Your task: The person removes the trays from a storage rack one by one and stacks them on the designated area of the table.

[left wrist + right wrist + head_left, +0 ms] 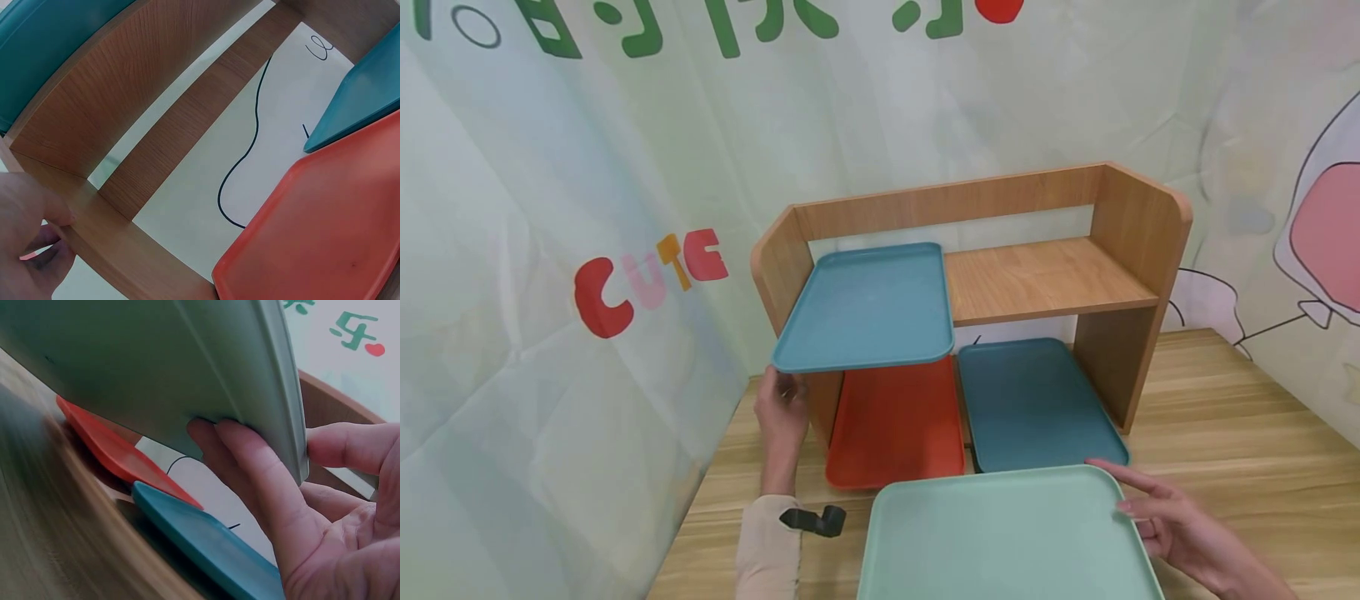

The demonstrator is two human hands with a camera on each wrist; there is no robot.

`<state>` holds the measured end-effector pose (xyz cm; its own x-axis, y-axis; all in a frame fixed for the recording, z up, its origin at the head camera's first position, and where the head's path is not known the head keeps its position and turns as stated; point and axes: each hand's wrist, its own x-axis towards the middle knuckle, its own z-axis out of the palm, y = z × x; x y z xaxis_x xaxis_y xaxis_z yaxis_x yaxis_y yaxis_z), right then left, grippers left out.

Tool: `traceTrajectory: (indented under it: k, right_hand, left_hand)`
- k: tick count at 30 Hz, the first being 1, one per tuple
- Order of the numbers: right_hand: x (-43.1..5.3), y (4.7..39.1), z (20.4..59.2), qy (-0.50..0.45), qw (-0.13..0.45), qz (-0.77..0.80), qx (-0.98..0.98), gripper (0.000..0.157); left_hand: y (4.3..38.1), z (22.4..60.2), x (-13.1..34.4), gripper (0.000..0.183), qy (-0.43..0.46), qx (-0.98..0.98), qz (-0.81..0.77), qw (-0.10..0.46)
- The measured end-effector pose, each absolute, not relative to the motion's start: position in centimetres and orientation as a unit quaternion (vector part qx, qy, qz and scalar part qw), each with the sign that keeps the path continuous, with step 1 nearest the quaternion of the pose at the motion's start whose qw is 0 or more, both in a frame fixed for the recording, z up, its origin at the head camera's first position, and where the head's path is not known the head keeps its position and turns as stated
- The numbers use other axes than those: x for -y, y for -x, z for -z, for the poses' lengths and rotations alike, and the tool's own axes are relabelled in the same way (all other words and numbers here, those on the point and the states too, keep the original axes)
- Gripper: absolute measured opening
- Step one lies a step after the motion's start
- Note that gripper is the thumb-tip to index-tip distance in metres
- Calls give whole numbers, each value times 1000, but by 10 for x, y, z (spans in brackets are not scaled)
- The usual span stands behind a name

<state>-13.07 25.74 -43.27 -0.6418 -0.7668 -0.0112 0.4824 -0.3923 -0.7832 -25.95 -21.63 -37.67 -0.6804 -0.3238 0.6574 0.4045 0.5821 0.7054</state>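
Observation:
My left hand (781, 408) is at the front edge of the left side panel of a wooden shelf (1022, 279), below the corner of a blue tray (872, 308) on the upper level. In the left wrist view, its fingers pinch that panel's edge. At the lower right, my right hand (1183, 525) holds the right edge of a mint green tray (1007, 533), raised in front of the shelf. From the right wrist, fingers (250, 453) show against the tray's underside, with another digit at its rim. The mint tray's near end is cut off in the head view.
On the lower level, a red tray (898, 425) lies at left and a darker blue tray (1037, 404) at right, both jutting out in front. The shelf stands on a wood-grain table (1247, 417). A printed curtain (625, 167) hangs behind and at the sides.

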Motion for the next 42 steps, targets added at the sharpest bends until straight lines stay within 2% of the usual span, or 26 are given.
traceTrajectory:
  k: [16, 35, 42]
  right_hand:
    - [-252, 133, 447, 162, 372, 801, -440, 55]
    - [-254, 139, 466, 152, 395, 785, -452, 48]
    - [-256, 139, 475, 127, 366, 762, -520, 43]
  left_hand:
    - [260, 378, 217, 26, 30, 794, 456, 400]
    - [259, 376, 216, 25, 34, 796, 454, 399]
    - [259, 377, 216, 26, 33, 796, 455, 397]
